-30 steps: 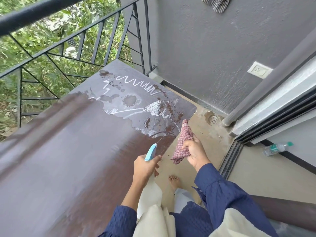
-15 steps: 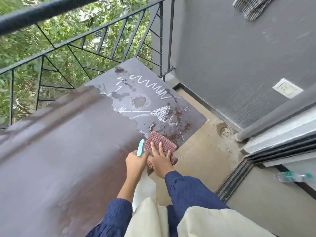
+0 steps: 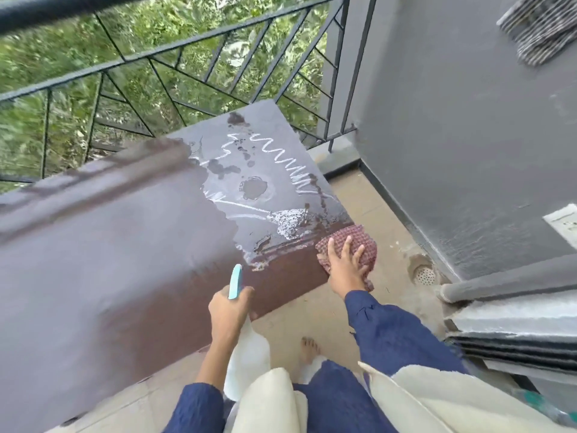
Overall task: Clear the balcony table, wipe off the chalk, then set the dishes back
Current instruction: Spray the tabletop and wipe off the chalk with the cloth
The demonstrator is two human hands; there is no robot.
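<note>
From the head view, the brown surface runs from the lower left toward the far corner of the balcony, close beside the black railing. Its near and left parts look clean and damp; the far right part carries white chalk marks — a long zigzag near the far edge, a straight stroke and a smeared patch lower down — with dark puddles of water among them.

The right hand lies flat on a red checked cloth at the right-hand edge of the surface, fingers spread wide and pressing down on the cloth rather than curled round it. The cloth hangs partly over the edge, touching the wet band just below the smeared chalk.

The left hand is closed round the neck of a white spray bottle with a light blue trigger — held at the near edge of the surface, bottle body hanging below it.

On the tan floor a bare foot shows between the arms, and a round drain sits near the grey wall.
</note>
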